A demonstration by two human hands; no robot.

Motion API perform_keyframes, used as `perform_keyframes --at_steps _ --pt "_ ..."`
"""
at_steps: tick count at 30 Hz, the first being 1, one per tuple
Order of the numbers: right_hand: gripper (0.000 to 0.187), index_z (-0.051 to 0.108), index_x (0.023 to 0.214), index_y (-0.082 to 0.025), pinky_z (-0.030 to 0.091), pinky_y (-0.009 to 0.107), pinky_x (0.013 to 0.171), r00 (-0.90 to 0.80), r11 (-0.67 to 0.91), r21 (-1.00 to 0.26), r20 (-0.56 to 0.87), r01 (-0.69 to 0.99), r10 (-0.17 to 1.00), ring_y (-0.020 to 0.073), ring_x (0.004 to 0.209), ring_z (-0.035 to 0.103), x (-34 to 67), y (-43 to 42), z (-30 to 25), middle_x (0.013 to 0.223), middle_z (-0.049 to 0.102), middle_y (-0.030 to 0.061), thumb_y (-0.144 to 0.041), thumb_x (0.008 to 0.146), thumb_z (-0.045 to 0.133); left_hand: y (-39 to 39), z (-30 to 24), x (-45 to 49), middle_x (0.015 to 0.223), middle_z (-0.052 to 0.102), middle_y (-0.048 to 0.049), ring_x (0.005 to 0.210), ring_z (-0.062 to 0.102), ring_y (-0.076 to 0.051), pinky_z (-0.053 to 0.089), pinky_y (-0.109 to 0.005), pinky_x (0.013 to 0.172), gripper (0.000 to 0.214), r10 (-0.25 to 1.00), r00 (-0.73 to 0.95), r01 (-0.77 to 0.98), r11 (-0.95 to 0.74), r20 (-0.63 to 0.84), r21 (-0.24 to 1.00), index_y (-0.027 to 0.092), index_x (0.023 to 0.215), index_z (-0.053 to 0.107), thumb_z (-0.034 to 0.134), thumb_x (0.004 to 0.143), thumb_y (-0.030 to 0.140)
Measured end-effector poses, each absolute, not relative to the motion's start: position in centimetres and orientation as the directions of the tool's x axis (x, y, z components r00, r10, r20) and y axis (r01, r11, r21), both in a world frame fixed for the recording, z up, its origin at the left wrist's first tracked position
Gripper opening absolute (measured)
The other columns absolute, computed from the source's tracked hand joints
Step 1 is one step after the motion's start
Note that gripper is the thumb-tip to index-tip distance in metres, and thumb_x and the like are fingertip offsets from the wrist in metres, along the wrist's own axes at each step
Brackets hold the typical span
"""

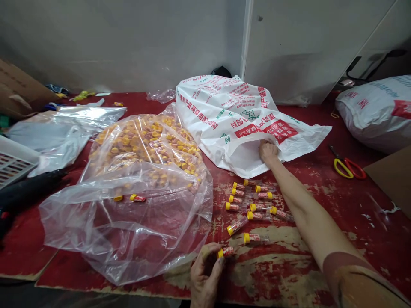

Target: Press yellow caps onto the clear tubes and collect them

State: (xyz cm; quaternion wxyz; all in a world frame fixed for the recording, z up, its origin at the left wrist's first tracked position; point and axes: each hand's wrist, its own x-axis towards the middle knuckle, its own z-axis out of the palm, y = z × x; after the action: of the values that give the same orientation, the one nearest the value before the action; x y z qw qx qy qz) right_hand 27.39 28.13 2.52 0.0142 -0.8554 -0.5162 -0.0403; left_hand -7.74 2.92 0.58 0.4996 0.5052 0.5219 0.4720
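Note:
My left hand (205, 273) is closed on a small clear tube with a yellow cap (225, 252) near the front edge of the worn red table (321, 188). My right hand (268, 152) reaches far forward, its fingers curled on the edge of a white printed sack (231, 115). Several more yellow-capped tubes (253, 201) lie on the table beside my right forearm. A big clear plastic bag (138, 188) holding many yellow caps lies to the left, with two loose tubes (133, 198) inside near its mouth.
Scissors with yellow and red handles (348, 166) lie at the right. A second white sack (379, 111) sits at the far right. A white basket (13, 160), a black tool (25, 190), a clear bag (64, 128) and cardboard (19, 90) occupy the left side.

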Motion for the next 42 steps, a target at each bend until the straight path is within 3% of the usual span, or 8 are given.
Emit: perform_keyframes --at_steps 8,14,17,21,24,30,38,42 --pt "0.041 0.057 0.117 -0.008 0.044 0.035 0.079 0.256 -0.259 -0.171 -0.042 0.951 0.966 0.0293 0.096 0.06 26.5 25.2 4.4 0.103 0.065 0.0173 -0.021 0.078 0.054 2.3 -0.2 -7.2 0.086 0.069 -0.0059 0.081 0.065 -0.021 0.055 -0.031 0.075 0.027 0.996 -0.091 0.065 0.014 -0.008 0.998 0.021 0.084 0.072 0.073 0.067 0.042" --pt "0.05 0.043 0.136 -0.014 0.044 0.025 0.079 0.038 -0.01 -0.363 0.069 0.932 0.997 0.0174 0.088 0.058 24.0 17.4 6.7 0.102 0.064 0.0062 -0.021 0.087 0.041 2.7 -0.2 -7.2 0.093 0.064 -0.0054 0.083 0.062 -0.02 0.055 -0.03 0.071 0.025 0.994 -0.091 -0.066 0.062 -0.068 0.996 0.02 0.084 0.07 0.075 0.065 0.037" --pt "0.036 0.061 0.114 -0.015 0.046 0.027 0.078 -0.013 0.13 -0.646 0.182 0.752 0.983 0.0181 0.087 0.059 21.7 11.4 7.1 0.098 0.064 0.0065 -0.029 0.09 0.037 2.6 0.0 -6.9 0.09 0.062 -0.0028 0.076 0.061 -0.016 0.055 -0.027 0.065 0.028 0.979 -0.081 -0.246 0.165 -0.189 0.955 0.02 0.088 0.067 0.075 0.066 0.033" --pt "0.027 0.063 0.102 -0.02 0.048 0.027 0.073 -0.006 0.046 -0.9 0.048 0.432 0.999 0.019 0.086 0.06 18.4 3.8 6.5 0.097 0.064 0.0042 -0.035 0.088 0.046 2.2 1.3 -5.8 0.083 0.063 -0.0007 0.067 0.061 -0.013 0.054 -0.026 0.062 0.033 0.951 -0.039 -0.423 0.263 -0.308 0.867 0.019 0.09 0.065 0.077 0.062 0.031" --pt "0.024 0.062 0.1 -0.019 0.048 0.026 0.067 -0.024 0.051 -0.914 0.045 0.404 0.999 0.0179 0.08 0.059 16.3 0.1 5.6 0.093 0.063 0.0041 -0.034 0.085 0.052 1.8 2.3 -5.1 0.084 0.064 -0.0005 0.065 0.061 -0.012 0.053 -0.026 0.061 0.035 0.941 0.011 -0.487 0.301 -0.339 0.82 0.019 0.091 0.064 0.078 0.06 0.03" --pt "0.021 0.061 0.104 -0.02 0.048 0.029 0.08 -0.124 0.226 -0.88 0.191 0.417 0.974 0.019 0.093 0.058 14.1 -1.4 5.0 0.1 0.063 0.0062 -0.027 0.088 0.05 0.5 3.1 -4.5 0.085 0.068 -0.0013 0.074 0.063 -0.014 0.052 -0.025 0.069 0.029 0.949 0.1 -0.425 0.313 -0.299 0.85 0.019 0.09 0.067 0.077 0.064 0.028" --pt "0.026 0.058 0.114 -0.022 0.05 0.034 0.084 -0.213 0.394 -0.695 0.335 0.601 0.918 0.0205 0.097 0.06 12.3 -2.0 3.5 0.103 0.064 0.0077 -0.024 0.095 0.041 -1.0 4.2 -4.6 0.101 0.071 -0.0059 0.095 0.064 -0.02 0.049 -0.03 0.085 0.029 0.98 0.118 -0.093 0.174 -0.163 0.98 0.02 0.105 0.07 0.059 0.082 0.034" --pt "0.025 0.056 0.116 -0.023 0.05 0.03 0.082 -0.218 0.41 -0.612 0.365 0.676 0.905 0.0189 0.096 0.062 13.3 -3.3 1.8 0.105 0.065 0.0062 -0.029 0.096 0.042 0.8 4.5 -6.0 0.095 0.07 -0.0056 0.092 0.064 -0.018 0.049 -0.03 0.084 0.02 0.986 0.157 0.141 -0.075 0.052 0.987 0.019 0.09 0.073 0.055 0.083 0.022"
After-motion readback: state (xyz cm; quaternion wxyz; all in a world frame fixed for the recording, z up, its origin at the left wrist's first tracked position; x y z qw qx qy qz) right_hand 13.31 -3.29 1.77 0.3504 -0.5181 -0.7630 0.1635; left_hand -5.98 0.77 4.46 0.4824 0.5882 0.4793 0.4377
